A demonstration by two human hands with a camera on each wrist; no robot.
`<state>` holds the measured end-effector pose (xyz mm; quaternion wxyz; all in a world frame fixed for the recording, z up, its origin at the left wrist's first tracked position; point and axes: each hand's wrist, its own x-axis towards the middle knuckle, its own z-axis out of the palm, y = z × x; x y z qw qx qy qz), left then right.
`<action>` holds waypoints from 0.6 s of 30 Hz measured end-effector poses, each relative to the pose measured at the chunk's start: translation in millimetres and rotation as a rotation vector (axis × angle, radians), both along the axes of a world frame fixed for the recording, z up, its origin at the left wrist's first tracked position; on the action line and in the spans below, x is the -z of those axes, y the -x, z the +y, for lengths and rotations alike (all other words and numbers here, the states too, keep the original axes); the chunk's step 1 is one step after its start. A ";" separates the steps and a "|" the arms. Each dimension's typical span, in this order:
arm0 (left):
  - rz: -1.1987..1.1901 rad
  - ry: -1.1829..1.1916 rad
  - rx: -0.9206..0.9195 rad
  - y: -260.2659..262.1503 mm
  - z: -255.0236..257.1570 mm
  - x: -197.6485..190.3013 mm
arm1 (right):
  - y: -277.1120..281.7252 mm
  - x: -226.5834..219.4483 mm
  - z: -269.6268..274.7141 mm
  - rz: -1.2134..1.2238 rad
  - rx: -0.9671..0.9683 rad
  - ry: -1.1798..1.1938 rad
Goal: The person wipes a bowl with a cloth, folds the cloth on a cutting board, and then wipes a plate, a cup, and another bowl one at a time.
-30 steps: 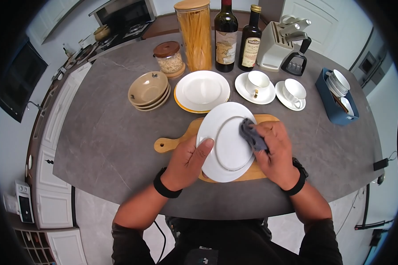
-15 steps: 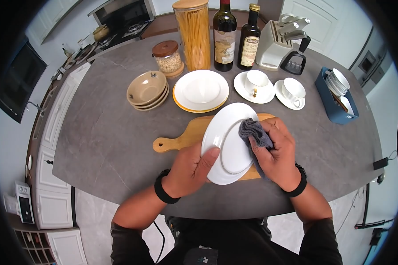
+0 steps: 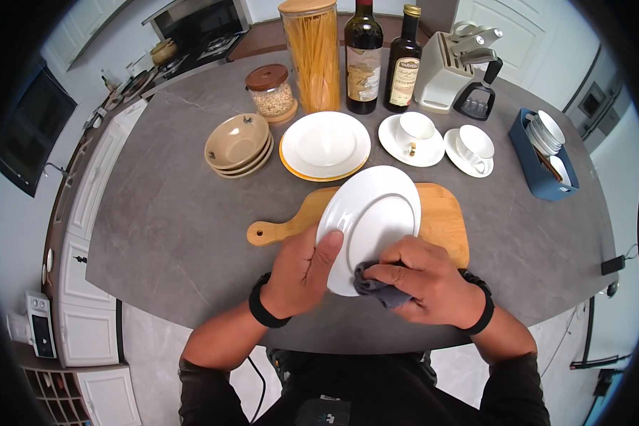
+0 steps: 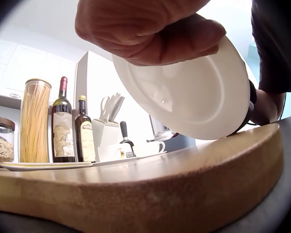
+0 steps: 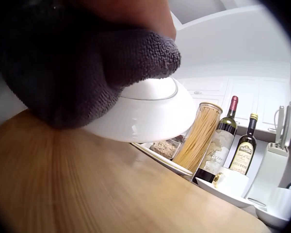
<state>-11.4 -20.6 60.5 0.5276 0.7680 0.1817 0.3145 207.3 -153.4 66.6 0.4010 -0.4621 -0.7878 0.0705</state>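
Note:
A white plate (image 3: 376,213), tilted with its underside toward me, is gripped at its left edge by my left hand (image 3: 299,273), thumb lying over the rim. My right hand (image 3: 433,284) holds a bunched dark grey cloth (image 3: 380,284) against the plate's lower part. Below the plate lies a wooden cutting board (image 3: 444,220), its handle pointing left. In the left wrist view the plate's glossy front (image 4: 184,92) shows above the board. The right wrist view has the cloth (image 5: 82,77) covering part of the plate's underside.
Behind the board stand stacked beige bowls (image 3: 236,142), white plates (image 3: 325,145) and two cups on saucers (image 3: 412,153). Farther back are an oats jar (image 3: 270,96), a pasta jar (image 3: 311,64), two bottles (image 3: 363,71) and a knife block (image 3: 440,74). A blue basket (image 3: 543,177) holds dishes at right.
My right hand has moved the cloth from the plate's upper right down to its lower edge. The plate has tipped a little in my left hand, which keeps its grip.

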 end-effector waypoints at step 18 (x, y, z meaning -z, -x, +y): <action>0.074 -0.026 0.089 4.2 -4.5 -10.1 | -10.7 -22.9 13.5 -0.181 0.390 -0.192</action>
